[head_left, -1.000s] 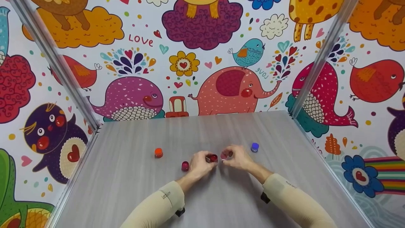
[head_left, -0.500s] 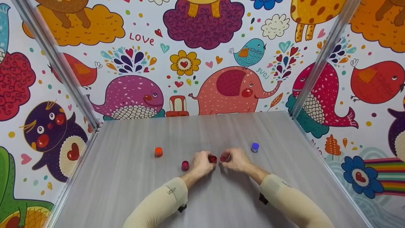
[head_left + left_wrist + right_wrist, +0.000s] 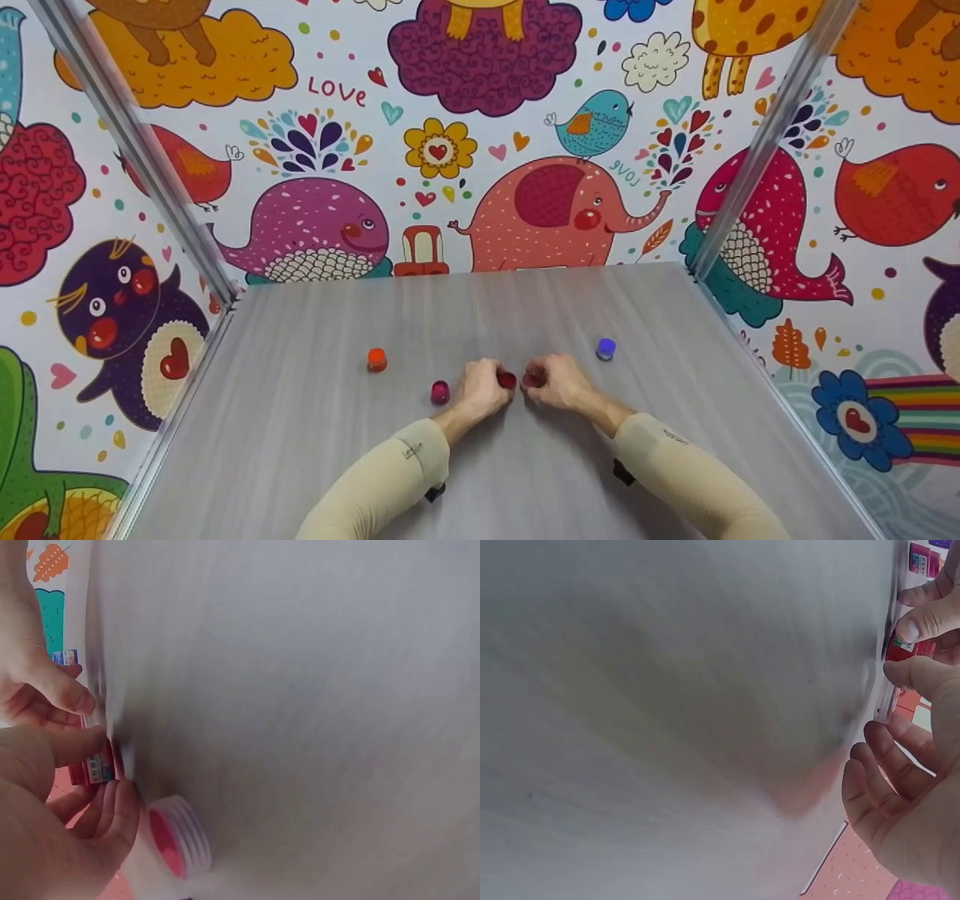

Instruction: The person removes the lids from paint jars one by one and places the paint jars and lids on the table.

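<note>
Near the middle of the table, my left hand (image 3: 480, 386) grips a small red paint jar (image 3: 507, 380), its label showing in the left wrist view. Just to the right, my right hand (image 3: 566, 382) pinches a clear lid (image 3: 534, 376) tinted red inside. In the right wrist view the lid (image 3: 885, 701) sits between thumb and fingertips, close beside the red jar (image 3: 904, 646). A crimson jar (image 3: 440, 392) stands left of my left hand. Beside that hand in the left wrist view is a clear ribbed plastic piece (image 3: 184, 836) with pink inside.
An orange jar (image 3: 376, 360) stands farther left on the grey wood-grain table (image 3: 322, 450). Beyond my right hand is a blue-violet jar (image 3: 606, 349). Metal posts (image 3: 142, 150) and walls with printed cartoon animals border the table.
Both hands have shifted slightly toward the near edge, still holding the jar and lid close together. The right hand has turned its lid a little. The standing jars have not moved.
</note>
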The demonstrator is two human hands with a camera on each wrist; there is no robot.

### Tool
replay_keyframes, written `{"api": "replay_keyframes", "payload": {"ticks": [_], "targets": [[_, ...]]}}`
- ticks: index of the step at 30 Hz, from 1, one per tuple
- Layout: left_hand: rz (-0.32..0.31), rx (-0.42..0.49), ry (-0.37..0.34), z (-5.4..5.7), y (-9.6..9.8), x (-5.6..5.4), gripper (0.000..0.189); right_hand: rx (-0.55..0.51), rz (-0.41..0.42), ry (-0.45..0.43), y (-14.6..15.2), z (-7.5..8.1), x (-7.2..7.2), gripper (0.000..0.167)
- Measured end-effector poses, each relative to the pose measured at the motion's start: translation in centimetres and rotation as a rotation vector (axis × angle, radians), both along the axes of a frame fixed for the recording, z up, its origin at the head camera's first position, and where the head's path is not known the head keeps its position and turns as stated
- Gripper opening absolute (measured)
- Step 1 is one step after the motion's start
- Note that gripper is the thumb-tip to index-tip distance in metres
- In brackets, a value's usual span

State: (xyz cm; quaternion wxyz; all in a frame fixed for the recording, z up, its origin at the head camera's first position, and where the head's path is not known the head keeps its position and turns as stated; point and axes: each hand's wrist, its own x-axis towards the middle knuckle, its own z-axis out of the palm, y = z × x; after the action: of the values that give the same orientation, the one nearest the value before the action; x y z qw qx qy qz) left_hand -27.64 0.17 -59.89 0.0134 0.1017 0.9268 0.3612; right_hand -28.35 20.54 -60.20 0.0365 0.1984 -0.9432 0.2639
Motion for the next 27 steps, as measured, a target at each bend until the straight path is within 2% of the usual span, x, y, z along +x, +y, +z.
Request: {"api": "replay_keyframes", "payload": {"ticks": [15, 19, 20, 24, 26, 27], "targets": [[0.015, -0.049, -0.021, -0.3, 0.3, -0.4, 0.017, 0.014, -0.031, -0.047, 0.0, -0.2, -0.3, 0.011], [0.009, -0.055, -0.001, -0.5, 0.4, -0.3, 0.017, -0.011, -0.038, -0.073, 0.1, -0.3, -0.5, 0.013], [0.006, -0.057, 0.005, -0.5, 0.4, -0.3, 0.016, -0.031, -0.01, -0.052, 0.6, -1.5, -1.1, 0.013], [-0.009, -0.065, 0.034, -0.6, 0.3, -0.1, 0.015, -0.066, 0.011, -0.063, 0.9, -1.7, -1.4, 0.015], [-0.012, -0.064, 0.034, -0.6, 0.2, 0.0, 0.014, -0.059, 0.01, -0.07, 0.9, -1.7, -1.3, 0.015], [-0.014, -0.062, 0.036, -0.7, 0.2, 0.0, 0.015, -0.047, -0.017, -0.098, 0.3, -0.5, -0.8, 0.014]]}}
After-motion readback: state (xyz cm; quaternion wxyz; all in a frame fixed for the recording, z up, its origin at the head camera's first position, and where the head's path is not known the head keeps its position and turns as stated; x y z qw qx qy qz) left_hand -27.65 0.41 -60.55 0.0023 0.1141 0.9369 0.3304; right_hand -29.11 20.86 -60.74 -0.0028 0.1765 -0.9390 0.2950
